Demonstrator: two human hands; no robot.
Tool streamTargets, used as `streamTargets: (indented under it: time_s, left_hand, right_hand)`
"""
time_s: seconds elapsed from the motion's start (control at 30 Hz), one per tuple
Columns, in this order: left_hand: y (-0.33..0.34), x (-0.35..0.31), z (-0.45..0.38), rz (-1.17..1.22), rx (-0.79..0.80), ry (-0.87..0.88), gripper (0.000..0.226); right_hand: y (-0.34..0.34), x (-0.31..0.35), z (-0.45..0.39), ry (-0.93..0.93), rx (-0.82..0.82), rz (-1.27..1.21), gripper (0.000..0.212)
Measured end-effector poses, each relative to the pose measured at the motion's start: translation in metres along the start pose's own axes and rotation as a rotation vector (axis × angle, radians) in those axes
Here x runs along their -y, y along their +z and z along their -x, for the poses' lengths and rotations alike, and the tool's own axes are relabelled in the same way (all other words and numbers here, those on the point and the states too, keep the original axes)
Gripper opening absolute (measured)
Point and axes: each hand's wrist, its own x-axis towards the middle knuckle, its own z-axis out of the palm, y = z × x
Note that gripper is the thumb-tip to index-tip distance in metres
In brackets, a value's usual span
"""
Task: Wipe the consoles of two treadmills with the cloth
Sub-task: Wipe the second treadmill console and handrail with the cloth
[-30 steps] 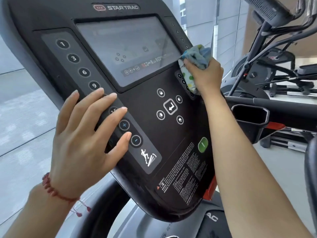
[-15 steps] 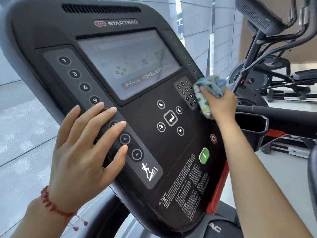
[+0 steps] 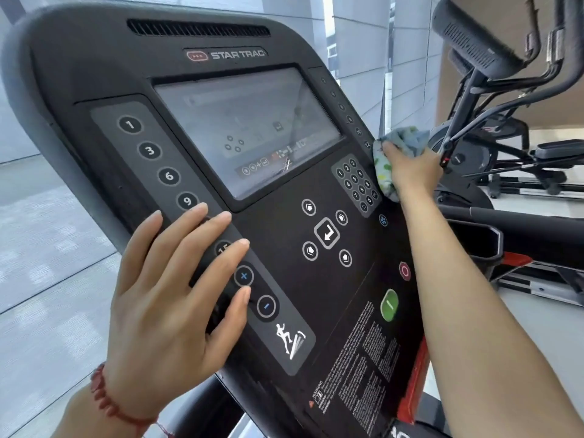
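Observation:
A black Star Trac treadmill console fills the view, tilted, with a grey screen in its middle. My left hand lies flat with fingers spread on the left strip of numbered buttons, covering the lower ones. My right hand presses a crumpled blue cloth with green spots against the console's right edge, just right of the small number keypad. Part of the cloth is hidden under my fingers.
To the right stand the padded handles and dark frame of an elliptical machine. A black cup holder and a red trim piece sit by the console's right side. Grey floor lies to the left.
My right hand has carried the cloth from the keypad out to the console's right edge. The view has tipped up, showing more of the console's top. My left hand stays on the buttons.

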Motion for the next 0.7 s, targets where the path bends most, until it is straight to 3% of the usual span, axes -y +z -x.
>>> streamTargets:
  time_s: [0.4,0.7]
  left_hand:
    - [0.004,0.001,0.001,0.059,-0.021,-0.023,0.034]
    - [0.004,0.005,0.002,0.046,-0.026,-0.001,0.035]
  right_hand:
    - [0.082,0.115,-0.015,-0.225,0.144,-0.007,0.042]
    - [0.071,0.094,-0.020,-0.226,0.143,-0.004,0.038]
